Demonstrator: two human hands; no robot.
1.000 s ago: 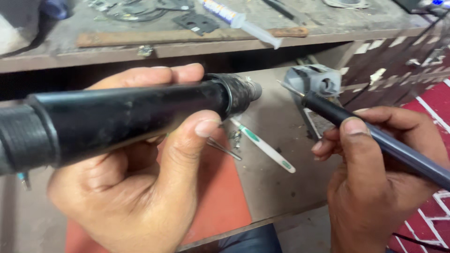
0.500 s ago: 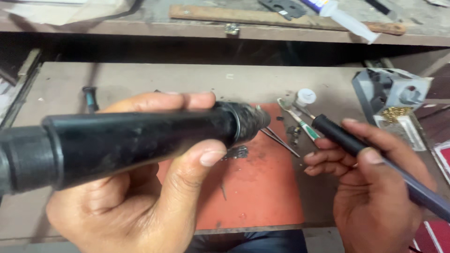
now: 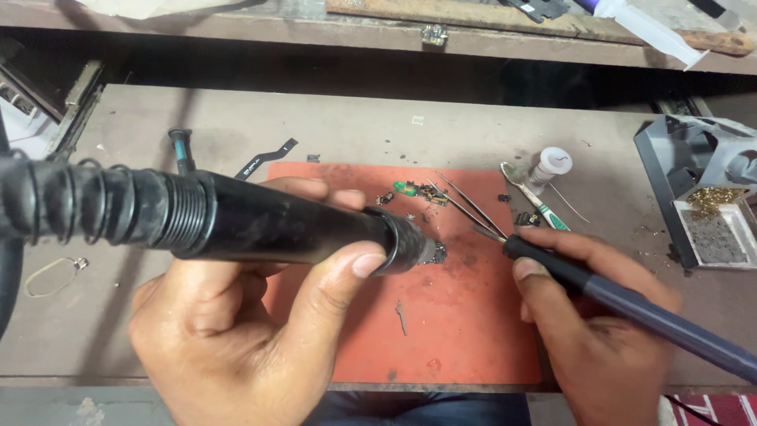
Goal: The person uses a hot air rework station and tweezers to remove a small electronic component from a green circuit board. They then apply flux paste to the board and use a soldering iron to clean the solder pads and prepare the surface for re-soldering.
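Two bare hands worked nearest the camera, over an orange-red work mat [image 3: 457, 331] on a worn grey bench [image 3: 347, 126]. The left hand [image 3: 236, 347] was clamped around a thick black hot-air handpiece [image 3: 276, 229], thumb on the near side and fingers curled behind the barrel. Its ribbed collar and spring-wrapped hose [image 3: 71, 207] ran off to the left, and its nozzle end sat low over the middle of the mat, just above a small dark component [image 3: 438, 252].

The right hand [image 3: 599, 331] was closed on a slim soldering iron [image 3: 623, 304] with a black grip and blue-grey handle that ran off to the near right. Its metal tip pointed left toward the same dark component, just beside the nozzle.

Farther back on the mat lay a tiny green circuit board [image 3: 418, 191] with loose dark bits around it, and a pair of thin steel tweezers [image 3: 465, 203] slanting toward the iron's tip. Beyond the mat's far left corner a black flex cable [image 3: 264, 158] lay on the bench.

To the right, off the mat, stood a small white bottle [image 3: 550, 167] next to a white and green toothbrush [image 3: 536, 201]. At the far right a grey metal stand [image 3: 670, 166] held a tray of brass tip-cleaning wool [image 3: 714, 199].

Farthest back, on a raised shelf, lay a white syringe-like tube [image 3: 650, 28], unlabelled as far as could be seen, on a wooden strip [image 3: 473, 17].
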